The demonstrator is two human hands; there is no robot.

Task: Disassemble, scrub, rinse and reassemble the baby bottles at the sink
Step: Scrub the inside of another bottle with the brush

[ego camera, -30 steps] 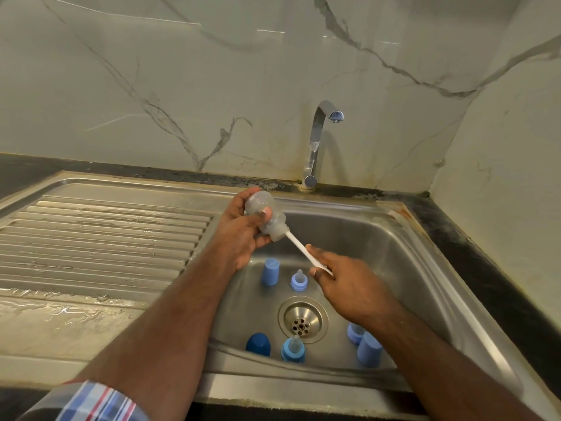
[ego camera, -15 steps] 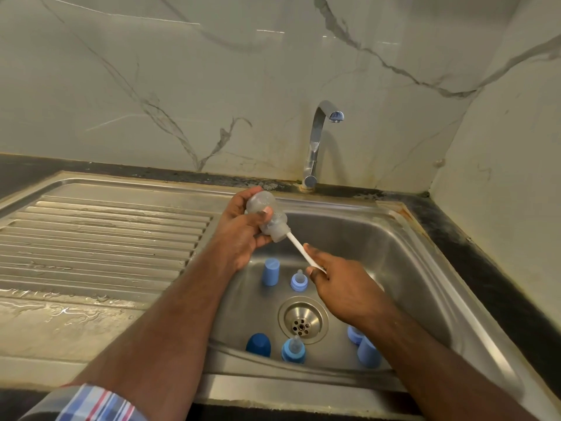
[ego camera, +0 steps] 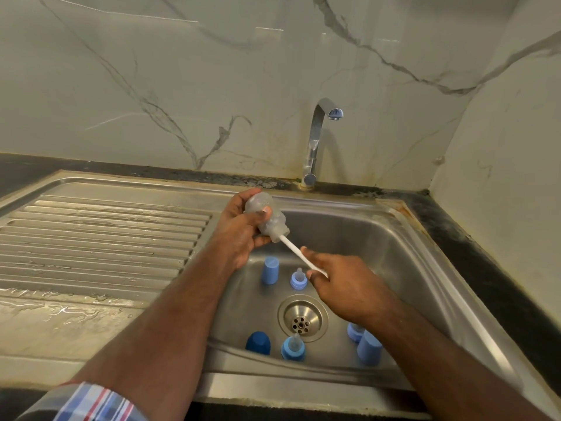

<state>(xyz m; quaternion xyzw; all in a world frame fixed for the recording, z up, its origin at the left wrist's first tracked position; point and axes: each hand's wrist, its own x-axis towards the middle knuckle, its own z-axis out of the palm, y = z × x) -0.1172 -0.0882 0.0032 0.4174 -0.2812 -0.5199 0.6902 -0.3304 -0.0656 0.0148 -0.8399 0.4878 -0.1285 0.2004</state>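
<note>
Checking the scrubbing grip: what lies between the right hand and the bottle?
In the head view, only the white brush handle spans from the right hand into the bottle.

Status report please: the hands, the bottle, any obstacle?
Left hand grips bottle. Right hand holds brush handle, head inside bottle. Nothing in the way.

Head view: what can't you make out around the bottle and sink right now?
- Brush head: hidden inside the cloudy bottle; only the white handle shows.
- Nipple ring by the light blue cap: mostly covered by the right forearm.
- Left hand fingers: behind the bottle.
- Sink front corners: covered by both forearms.
</note>
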